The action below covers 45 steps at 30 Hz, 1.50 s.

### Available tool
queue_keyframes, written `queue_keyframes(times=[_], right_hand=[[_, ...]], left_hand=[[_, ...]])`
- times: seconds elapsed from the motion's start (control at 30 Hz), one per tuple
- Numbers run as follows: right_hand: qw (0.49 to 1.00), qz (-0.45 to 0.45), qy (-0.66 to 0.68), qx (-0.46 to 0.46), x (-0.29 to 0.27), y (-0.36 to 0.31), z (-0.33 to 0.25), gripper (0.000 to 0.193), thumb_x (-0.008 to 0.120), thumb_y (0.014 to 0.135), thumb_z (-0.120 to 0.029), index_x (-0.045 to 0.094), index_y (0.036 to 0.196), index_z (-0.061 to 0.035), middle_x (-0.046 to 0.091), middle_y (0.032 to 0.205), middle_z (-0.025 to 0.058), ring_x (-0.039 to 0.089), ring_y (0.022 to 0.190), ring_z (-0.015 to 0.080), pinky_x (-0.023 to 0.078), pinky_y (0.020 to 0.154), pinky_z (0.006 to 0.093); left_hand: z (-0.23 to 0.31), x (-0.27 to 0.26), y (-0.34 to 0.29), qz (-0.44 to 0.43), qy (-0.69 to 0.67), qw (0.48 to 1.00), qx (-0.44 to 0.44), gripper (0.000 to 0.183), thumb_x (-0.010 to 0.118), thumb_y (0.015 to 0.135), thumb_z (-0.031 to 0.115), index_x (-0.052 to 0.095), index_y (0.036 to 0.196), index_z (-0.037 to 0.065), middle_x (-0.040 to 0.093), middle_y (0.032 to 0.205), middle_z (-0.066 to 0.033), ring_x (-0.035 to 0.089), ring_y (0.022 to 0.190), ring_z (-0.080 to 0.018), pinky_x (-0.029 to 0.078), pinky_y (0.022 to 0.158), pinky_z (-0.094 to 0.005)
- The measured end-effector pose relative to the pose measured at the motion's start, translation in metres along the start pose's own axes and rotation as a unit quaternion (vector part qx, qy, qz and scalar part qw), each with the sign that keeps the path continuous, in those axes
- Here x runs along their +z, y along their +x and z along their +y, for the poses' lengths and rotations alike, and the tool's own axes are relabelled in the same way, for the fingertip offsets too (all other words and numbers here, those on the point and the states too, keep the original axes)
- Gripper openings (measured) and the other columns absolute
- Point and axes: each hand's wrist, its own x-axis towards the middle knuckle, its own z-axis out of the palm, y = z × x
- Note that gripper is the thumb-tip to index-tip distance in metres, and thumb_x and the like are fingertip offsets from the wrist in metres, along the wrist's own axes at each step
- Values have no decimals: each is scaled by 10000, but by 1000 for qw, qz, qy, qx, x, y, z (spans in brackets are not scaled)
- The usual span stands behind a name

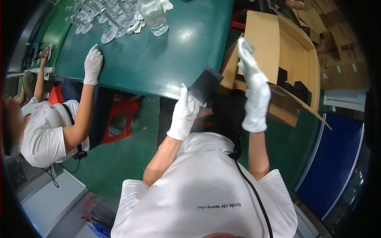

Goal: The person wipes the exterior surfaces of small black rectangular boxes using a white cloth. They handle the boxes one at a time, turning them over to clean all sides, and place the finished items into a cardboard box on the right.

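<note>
My left hand point(185, 115), in a white glove, grips a small black box point(206, 84) at the table's near edge. The box is tilted, with its far end pointing up and right. Also gloved in white, my right hand point(254, 89) is raised beside the large open cardboard carton point(299, 43). It is seen edge-on, fingers stretched out, and nothing shows in it. Several black boxes point(297, 89) lie inside the carton at its near end.
On the green table point(174, 59) stand a clear plastic jar point(154, 18) and several clear discs with upright posts point(109, 33). A co-worker's gloved hand point(93, 65) rests on the table at left. A red stool point(119, 121) stands below. Cartons point(341, 63) are stacked at far right.
</note>
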Motion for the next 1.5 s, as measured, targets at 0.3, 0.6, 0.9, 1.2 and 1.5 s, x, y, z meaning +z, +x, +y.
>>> queue_keyframes(times=[0.3, 0.6, 0.9, 1.2, 1.5], right_hand=[[973, -125, 0, -192, 96, -51, -20, 455, 649, 849, -119, 605, 1290, -19, 589, 1341, 134, 478, 1326, 326, 310, 1154, 443], [841, -317, 421, 123, 82, -79, -24, 373, 495, 1018, -69, 550, 1375, 23, 570, 1417, 124, 550, 1286, 198, 412, 1076, 288], [935, -246, 242, 86, 50, -57, 1, 403, 488, 967, -59, 561, 1362, -39, 637, 1302, 149, 635, 1179, 272, 530, 947, 332], [855, -158, 381, 316, 68, -83, 65, 560, 480, 1037, -488, 614, 1317, -22, 677, 1120, 63, 651, 993, 129, 541, 861, 297], [726, -129, 519, 432, 38, -72, 49, 609, 507, 1007, -541, 605, 1285, -8, 656, 1168, 101, 644, 1039, 176, 528, 914, 320]], left_hand=[[0, -55, 1, -25, 232, 962, 141, 394, 437, 1070, 213, 461, 1403, 4, 576, 1341, -108, 559, 1216, -214, 465, 1033, -358], [175, -84, 75, -209, 88, 937, 264, 278, 545, 1033, 373, 575, 938, 113, 599, 945, -26, 538, 850, -130, 455, 803, -289], [98, -64, 33, 111, 256, 867, 412, 512, 492, 1049, 321, 468, 1422, -29, 585, 1350, -119, 533, 1276, -255, 390, 1128, -393], [59, 75, 197, -112, 291, 942, 122, 496, 511, 1037, 297, 433, 1483, 94, 507, 1448, -99, 475, 1340, -230, 355, 1145, -350], [144, 119, 448, 21, 86, 991, 104, 301, 586, 958, 548, 612, 932, 249, 557, 825, 96, 539, 762, -98, 450, 679, -285]])
